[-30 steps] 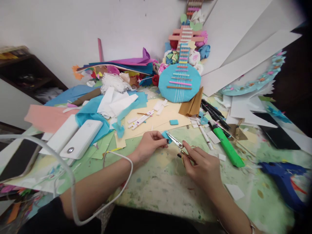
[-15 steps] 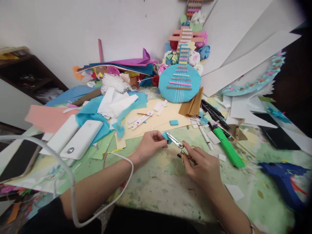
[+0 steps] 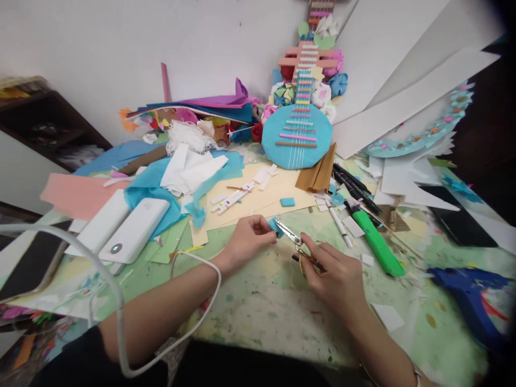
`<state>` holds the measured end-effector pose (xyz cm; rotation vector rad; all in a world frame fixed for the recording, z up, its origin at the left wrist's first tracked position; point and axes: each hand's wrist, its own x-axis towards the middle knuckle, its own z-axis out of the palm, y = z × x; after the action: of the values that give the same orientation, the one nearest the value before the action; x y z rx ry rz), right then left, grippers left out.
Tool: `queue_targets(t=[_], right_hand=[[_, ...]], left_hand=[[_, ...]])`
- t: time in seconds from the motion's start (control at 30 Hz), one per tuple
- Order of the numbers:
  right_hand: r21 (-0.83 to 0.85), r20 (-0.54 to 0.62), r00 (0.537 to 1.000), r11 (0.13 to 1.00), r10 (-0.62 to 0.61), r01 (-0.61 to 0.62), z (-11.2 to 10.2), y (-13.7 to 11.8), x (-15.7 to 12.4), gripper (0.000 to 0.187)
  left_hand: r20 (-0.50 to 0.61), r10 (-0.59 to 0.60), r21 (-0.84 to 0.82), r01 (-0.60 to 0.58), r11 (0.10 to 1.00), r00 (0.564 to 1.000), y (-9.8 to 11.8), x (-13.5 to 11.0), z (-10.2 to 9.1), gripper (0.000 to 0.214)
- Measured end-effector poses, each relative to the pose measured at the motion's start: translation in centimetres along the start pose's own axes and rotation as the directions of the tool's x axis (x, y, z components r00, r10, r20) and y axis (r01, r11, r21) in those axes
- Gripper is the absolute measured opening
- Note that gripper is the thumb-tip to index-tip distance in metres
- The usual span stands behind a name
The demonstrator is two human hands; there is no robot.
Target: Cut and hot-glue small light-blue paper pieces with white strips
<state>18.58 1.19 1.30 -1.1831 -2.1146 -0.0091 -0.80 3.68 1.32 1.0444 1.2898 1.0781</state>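
Between the fingertips of my left hand (image 3: pixel 253 239) is a small piece of blue paper (image 3: pixel 276 227), pinched and partly hidden by the fingers. My right hand (image 3: pixel 334 269) is closed round the gold-coloured handles of a pair of scissors (image 3: pixel 291 235). Their silver blades point up and left and meet the blue paper; I cannot make out how far they cut into it. Just behind the hands lies a small blue rectangle (image 3: pixel 287 202) on cream paper. Farther back, a blue round-bodied paper instrument (image 3: pixel 298 137) with strings and coloured bars leans upright.
A white power bank (image 3: pixel 135 231) and a white cable (image 3: pixel 121 317) lie left, the cable looping over my left forearm. On the right are a green cutter (image 3: pixel 377 242), black markers (image 3: pixel 355 185) and a blue glue gun (image 3: pixel 471 301). Crumpled white paper (image 3: pixel 191 169) sits behind.
Almost nothing differs. The scissors and the blue paper have shifted very slightly, while both hands keep their hold and place.
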Motion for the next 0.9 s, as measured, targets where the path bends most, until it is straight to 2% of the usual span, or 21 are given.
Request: queue_targets(t=[0.53, 0.9], right_hand=[[0.022, 0.015, 0.999, 0.999, 0.043, -0.043, -0.04, -0.05, 0.07, 0.031], [0.042, 0.019, 1.000, 0.999, 0.024, -0.025, 0.18, 0.20, -0.07, 0.031]], left_hand=[[0.005, -0.014, 0.017, 0.014, 1.000, 1.000, 0.49, -0.11, 0.03, 0.013], [0.020, 0.022, 0.028, -0.022, 0.999, 1.000, 0.03, 0.10, 0.18, 0.013]])
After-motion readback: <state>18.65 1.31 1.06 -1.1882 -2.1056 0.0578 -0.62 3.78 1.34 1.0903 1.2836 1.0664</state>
